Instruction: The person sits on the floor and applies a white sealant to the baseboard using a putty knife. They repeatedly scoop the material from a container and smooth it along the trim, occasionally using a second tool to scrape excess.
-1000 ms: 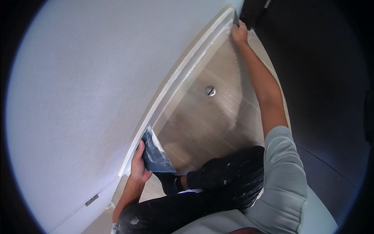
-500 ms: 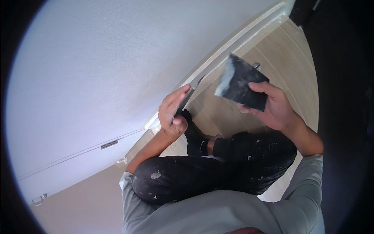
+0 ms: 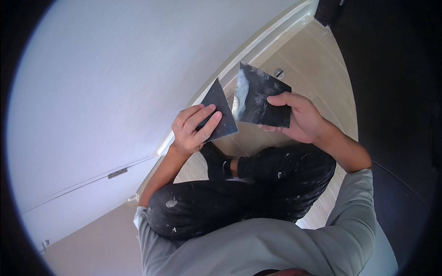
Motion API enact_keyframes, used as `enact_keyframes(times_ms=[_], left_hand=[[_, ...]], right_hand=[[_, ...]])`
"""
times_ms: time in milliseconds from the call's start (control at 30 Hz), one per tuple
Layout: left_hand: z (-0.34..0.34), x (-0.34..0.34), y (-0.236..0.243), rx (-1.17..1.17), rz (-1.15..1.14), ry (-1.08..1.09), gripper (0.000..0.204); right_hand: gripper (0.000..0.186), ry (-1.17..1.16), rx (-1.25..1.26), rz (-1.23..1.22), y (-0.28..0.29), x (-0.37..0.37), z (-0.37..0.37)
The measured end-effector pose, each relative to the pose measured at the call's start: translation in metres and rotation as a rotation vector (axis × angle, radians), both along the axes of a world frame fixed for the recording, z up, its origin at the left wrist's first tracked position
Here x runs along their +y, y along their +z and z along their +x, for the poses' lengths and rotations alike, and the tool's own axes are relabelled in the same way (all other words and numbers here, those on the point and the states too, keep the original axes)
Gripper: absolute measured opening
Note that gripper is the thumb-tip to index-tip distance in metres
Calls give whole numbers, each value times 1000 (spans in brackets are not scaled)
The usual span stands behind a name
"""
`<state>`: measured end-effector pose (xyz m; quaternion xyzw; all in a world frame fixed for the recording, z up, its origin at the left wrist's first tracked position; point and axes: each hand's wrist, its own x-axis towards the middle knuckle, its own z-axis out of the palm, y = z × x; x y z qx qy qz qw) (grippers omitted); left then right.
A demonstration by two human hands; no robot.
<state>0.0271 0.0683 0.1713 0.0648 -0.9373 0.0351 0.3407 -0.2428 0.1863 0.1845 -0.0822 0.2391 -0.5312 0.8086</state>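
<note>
My right hand (image 3: pixel 301 117) grips a dark, four-sided putty spreader (image 3: pixel 258 92), thumb on its upper face and fingers beneath. White filler coats the left edge of that spreader, with pale smears across its face. In my left hand (image 3: pixel 189 129) is a second dark flat putty spreader (image 3: pixel 224 122), with fingers laid over its face; the thumb is mostly hidden. The two blades are held up side by side, edges close together with a narrow gap between them.
A white wall surface (image 3: pixel 115 78) fills the left, with pale trim (image 3: pixel 262 39) along its base. Wood-look flooring (image 3: pixel 317 60) holds a small round metal fitting (image 3: pixel 279 73). A dark panel (image 3: pixel 391 115) stands at right. My bent legs (image 3: pixel 248 198) wear dark, paint-spotted trousers.
My left hand has turned its spreader from edge-on to show its flat face. The right-hand spreader now appears further left, closer to the other blade. The whole view has shifted slightly.
</note>
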Motion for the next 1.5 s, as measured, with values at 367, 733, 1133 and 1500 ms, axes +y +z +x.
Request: enact_keyframes(times_ms=[367, 733, 1133, 1500], left_hand=[[6, -2, -48, 18, 1506, 523, 44], [37, -15, -88, -88, 1814, 609, 44], [35, -24, -98, -133, 1848, 630, 43], [34, -29, -96, -175, 1897, 567, 44]], right_hand=[[30, -901, 1243, -8, -239, -152, -187], [31, -1213, 1952, 189, -294, -254, -299], [36, -1094, 1955, 349, -298, -284, -315], [43, -933, 1988, 336, -301, -278, -324]])
